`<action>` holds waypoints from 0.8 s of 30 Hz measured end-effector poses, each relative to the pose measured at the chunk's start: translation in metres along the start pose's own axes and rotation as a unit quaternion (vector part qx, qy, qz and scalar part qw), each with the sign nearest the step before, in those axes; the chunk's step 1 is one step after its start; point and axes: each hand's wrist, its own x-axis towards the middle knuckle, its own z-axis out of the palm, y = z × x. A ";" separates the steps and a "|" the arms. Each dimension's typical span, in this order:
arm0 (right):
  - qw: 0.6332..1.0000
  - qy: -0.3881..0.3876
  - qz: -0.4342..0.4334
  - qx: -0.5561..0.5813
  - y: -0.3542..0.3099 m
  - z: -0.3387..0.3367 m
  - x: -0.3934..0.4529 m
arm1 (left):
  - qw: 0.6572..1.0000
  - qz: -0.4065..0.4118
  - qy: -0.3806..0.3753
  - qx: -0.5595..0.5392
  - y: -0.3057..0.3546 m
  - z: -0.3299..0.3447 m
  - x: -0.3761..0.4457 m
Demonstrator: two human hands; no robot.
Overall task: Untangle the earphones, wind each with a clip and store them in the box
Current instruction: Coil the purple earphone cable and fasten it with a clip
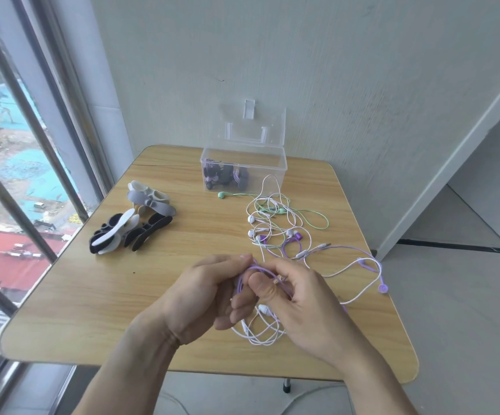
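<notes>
Centrally, left hand (209, 295) and right hand (296, 304) both curled around a thin lilac earphone cable (244, 275), pinching it between them above a light wooden table (93, 295). Just below the grip, looped white earphone cord (260, 336). Beyond it, tangled white, green and purple earphones (278, 226); farther still, an open clear plastic box (242, 166). Up and left of the grip, piled black, grey and white clips (135, 226).

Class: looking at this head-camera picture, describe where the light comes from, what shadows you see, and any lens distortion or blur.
Head view: soft daylight enters from the window on the left; shadows on the table are faint; wide-angle distortion bends the window frame and table edges; the clear box shows little glare; both hands look sharp.
</notes>
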 end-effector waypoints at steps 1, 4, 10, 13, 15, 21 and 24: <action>1.000 0.002 -0.002 0.002 0.001 0.001 0.000 | 1.000 0.003 -0.009 -0.004 0.001 0.000 -0.001; 1.000 0.003 0.000 0.019 0.003 0.002 0.002 | 0.999 0.010 -0.029 -0.017 0.002 0.000 -0.002; 0.999 0.034 -0.020 -0.026 0.002 0.002 0.002 | 1.000 0.012 0.007 -0.028 0.001 -0.011 -0.002; 0.996 0.038 -0.018 -0.084 0.004 0.007 0.004 | 0.998 0.020 0.041 0.040 0.001 -0.010 -0.002; 0.991 0.042 -0.018 -0.129 0.004 0.008 0.003 | 0.993 0.032 0.064 0.098 0.000 -0.008 -0.004; 0.991 0.034 -0.012 -0.132 0.008 0.008 0.004 | 0.983 0.056 0.064 0.162 0.000 -0.006 -0.005; 0.993 0.032 -0.018 -0.113 0.004 0.008 0.004 | 0.987 0.054 0.051 0.139 0.000 -0.007 -0.005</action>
